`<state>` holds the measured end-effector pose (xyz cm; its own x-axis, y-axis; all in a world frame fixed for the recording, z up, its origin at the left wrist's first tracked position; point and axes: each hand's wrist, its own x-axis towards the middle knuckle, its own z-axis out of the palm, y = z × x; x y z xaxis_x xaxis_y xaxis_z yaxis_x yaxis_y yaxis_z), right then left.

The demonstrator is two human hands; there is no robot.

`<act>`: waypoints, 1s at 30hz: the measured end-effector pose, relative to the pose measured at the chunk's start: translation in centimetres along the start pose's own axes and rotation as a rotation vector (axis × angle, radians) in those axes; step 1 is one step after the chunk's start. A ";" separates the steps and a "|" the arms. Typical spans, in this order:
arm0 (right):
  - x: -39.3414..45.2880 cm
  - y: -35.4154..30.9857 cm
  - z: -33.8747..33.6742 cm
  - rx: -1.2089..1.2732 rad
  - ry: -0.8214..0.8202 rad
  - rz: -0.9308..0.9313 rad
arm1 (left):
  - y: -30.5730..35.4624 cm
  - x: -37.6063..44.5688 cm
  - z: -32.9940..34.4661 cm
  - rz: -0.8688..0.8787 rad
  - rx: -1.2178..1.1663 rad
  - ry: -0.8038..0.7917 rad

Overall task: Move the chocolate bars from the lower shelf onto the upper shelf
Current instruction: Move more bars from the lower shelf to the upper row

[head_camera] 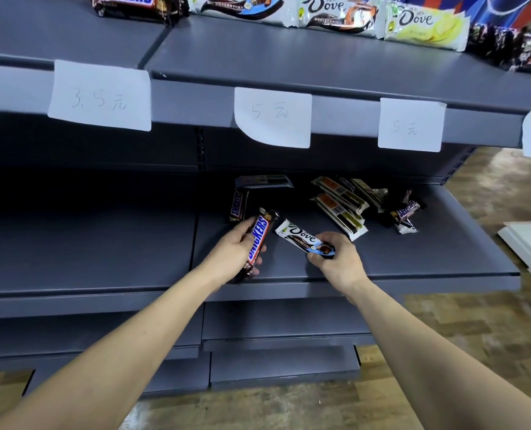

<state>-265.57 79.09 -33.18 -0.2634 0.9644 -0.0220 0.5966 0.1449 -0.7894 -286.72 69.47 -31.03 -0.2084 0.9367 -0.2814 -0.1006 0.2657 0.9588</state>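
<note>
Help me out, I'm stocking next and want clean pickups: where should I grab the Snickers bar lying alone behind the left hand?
Probably across its narrow width near the middle. The loose Snickers bar lies lengthwise, pointing toward the shelf's back, label up, with bare lower shelf to its left. Come from above and in front, since the left hand already holds another bar nearby.

left hand [231, 249]: bare, no glove, ring or watch | right hand [338, 259]: bare likewise | forearms: both uncovered, sleeves out of view
</note>
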 end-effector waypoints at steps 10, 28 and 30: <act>-0.9 -0.1 0.1 -0.034 0.044 -0.026 | -0.6 -1.7 -0.3 0.255 0.724 0.044; -6.8 -1.7 -6.4 -0.172 -0.105 -0.317 | 0.1 -11.0 4.9 0.467 0.986 0.164; -8.3 -2.3 -8.2 -0.205 -0.116 -0.396 | 0.5 -12.7 6.1 0.485 0.990 0.202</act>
<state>-258.55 72.58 -26.17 -0.5773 0.7965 0.1797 0.5671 0.5494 -0.6136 -278.18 59.07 -26.77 -0.1785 0.9601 0.2152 0.8336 0.0314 0.5514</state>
